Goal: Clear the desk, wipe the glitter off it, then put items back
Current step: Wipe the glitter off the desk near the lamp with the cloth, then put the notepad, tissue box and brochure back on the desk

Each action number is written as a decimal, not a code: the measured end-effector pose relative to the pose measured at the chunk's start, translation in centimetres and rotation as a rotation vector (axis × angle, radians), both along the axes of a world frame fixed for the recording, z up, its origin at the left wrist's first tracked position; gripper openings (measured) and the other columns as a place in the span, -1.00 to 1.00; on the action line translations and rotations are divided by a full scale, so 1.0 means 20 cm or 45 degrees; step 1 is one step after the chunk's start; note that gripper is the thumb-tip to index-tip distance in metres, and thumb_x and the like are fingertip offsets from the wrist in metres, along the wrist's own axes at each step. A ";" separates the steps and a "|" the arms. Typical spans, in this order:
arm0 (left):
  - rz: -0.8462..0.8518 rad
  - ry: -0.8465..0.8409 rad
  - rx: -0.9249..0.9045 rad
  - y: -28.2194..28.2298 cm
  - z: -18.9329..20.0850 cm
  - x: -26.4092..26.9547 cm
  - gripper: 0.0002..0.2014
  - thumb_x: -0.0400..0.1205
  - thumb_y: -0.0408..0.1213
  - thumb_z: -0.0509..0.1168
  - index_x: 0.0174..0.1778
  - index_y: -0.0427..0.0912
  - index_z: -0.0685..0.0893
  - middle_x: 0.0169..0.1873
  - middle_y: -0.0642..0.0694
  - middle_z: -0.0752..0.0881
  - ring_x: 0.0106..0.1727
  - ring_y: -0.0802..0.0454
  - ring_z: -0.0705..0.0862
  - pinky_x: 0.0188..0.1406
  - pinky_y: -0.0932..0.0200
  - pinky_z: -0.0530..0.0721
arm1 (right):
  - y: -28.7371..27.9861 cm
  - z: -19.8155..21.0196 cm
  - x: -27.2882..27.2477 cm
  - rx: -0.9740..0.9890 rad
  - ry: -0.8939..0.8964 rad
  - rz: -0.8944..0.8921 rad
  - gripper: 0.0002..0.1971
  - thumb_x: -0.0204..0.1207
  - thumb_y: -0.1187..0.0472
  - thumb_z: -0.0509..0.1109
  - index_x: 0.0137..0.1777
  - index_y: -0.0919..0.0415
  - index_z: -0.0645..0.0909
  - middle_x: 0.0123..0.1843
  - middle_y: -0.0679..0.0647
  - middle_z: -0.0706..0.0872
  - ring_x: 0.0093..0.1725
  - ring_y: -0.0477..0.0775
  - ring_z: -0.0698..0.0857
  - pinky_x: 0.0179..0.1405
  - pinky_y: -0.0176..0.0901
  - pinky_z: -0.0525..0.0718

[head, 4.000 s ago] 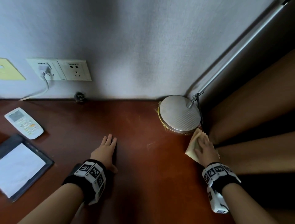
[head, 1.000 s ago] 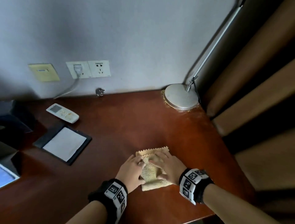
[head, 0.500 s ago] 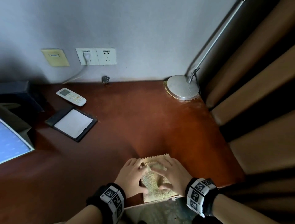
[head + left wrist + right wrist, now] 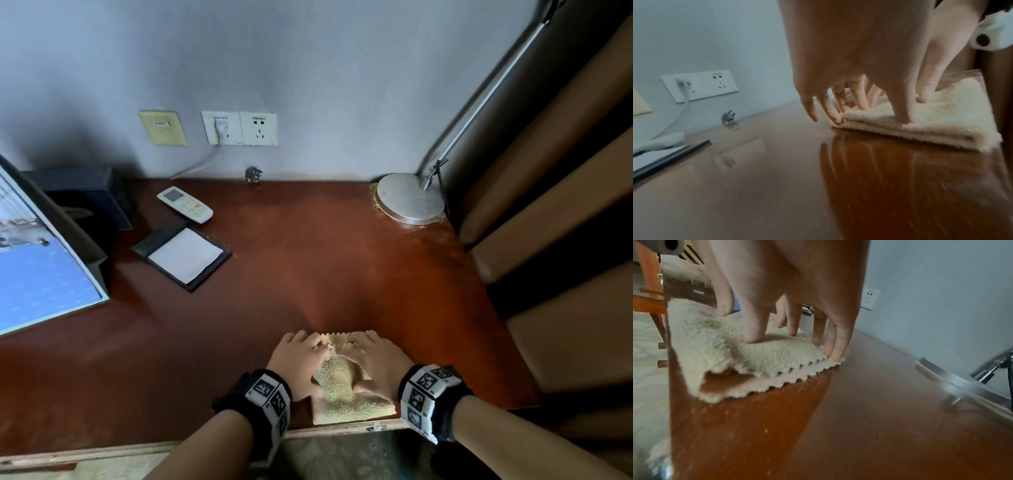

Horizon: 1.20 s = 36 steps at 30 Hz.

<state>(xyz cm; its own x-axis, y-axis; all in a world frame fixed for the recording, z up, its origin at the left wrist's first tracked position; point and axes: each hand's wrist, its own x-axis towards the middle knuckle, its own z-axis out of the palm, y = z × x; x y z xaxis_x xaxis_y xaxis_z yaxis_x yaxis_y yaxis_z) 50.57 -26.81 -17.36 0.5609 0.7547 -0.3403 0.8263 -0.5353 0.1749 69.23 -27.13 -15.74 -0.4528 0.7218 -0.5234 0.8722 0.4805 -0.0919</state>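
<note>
fingers (image 4: 902, 112): both hands' fingers are spread and nearly straight, tips pushed down onto the cloth, not curled round it
left hand (image 4: 298, 363): flat on the cloth's left part
right hand (image 4: 378, 365): flat on its right part, thumb on the fleece
cloth (image 4: 342, 394): cream, folded, zigzag-edged, at the desk's near edge, slightly overhanging
desk (image 4: 308, 267): glossy red-brown, pale glitter specks near the cloth
lamp base (image 4: 409, 198): far right corner, glitter along its rim
remote (image 4: 185, 204), notepad (image 4: 183, 255): far left, well apart from the hands
</note>
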 end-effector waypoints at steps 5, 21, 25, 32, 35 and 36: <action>0.183 -0.035 0.082 0.09 0.15 -0.05 -0.67 0.68 -0.13 0.12 0.35 -0.08 0.51 0.29 -0.07 0.54 0.34 -0.06 0.48 0.34 0.05 0.36 | 0.11 0.13 -0.06 0.008 -0.071 0.066 -0.44 0.63 0.07 0.28 0.60 -0.04 0.21 0.58 0.09 0.28 0.49 0.15 0.36 0.48 0.08 0.39; 1.102 -0.315 0.041 0.30 0.24 -1.14 -0.52 0.62 -0.16 0.29 0.47 -0.04 0.40 0.31 -0.05 0.52 0.35 0.05 0.53 0.29 0.23 0.46 | 0.57 0.25 -0.79 0.055 0.167 0.029 -0.49 0.60 0.00 0.28 0.54 0.03 0.34 0.54 0.03 0.28 0.49 0.10 0.32 0.43 0.03 0.42; 1.128 -0.414 0.057 0.56 0.21 -1.27 -0.49 0.61 -0.15 0.30 0.50 -0.03 0.38 0.35 -0.06 0.49 0.39 0.02 0.50 0.31 0.19 0.46 | 0.83 0.24 -1.00 0.070 0.187 -0.090 -0.55 0.57 0.05 0.31 0.45 0.09 0.43 0.45 0.07 0.37 0.44 0.14 0.37 0.38 0.05 0.48; 1.070 -0.327 0.104 1.09 0.20 -1.35 -0.52 0.64 -0.14 0.24 0.49 -0.01 0.34 0.38 -0.07 0.41 0.41 -0.07 0.44 0.34 0.03 0.49 | 1.26 0.20 -1.34 0.132 0.222 -0.235 -0.57 0.56 0.06 0.34 0.41 0.14 0.46 0.39 0.14 0.42 0.40 0.20 0.42 0.33 0.07 0.53; 1.165 -0.361 0.119 1.23 0.17 -1.35 -0.51 0.64 -0.16 0.23 0.50 -0.04 0.32 0.40 -0.09 0.40 0.43 -0.08 0.42 0.33 0.03 0.50 | 1.38 0.17 -1.44 0.144 0.207 -0.275 -0.56 0.57 0.08 0.33 0.42 0.17 0.45 0.38 0.15 0.43 0.40 0.20 0.44 0.30 0.05 0.55; 1.224 -0.406 0.102 1.26 0.15 -1.34 -0.51 0.64 -0.17 0.24 0.50 -0.05 0.33 0.41 -0.09 0.40 0.43 -0.08 0.42 0.34 0.03 0.49 | 1.41 0.16 -1.46 0.145 0.204 -0.283 -0.56 0.57 0.08 0.33 0.42 0.18 0.44 0.37 0.15 0.44 0.39 0.21 0.44 0.27 0.03 0.55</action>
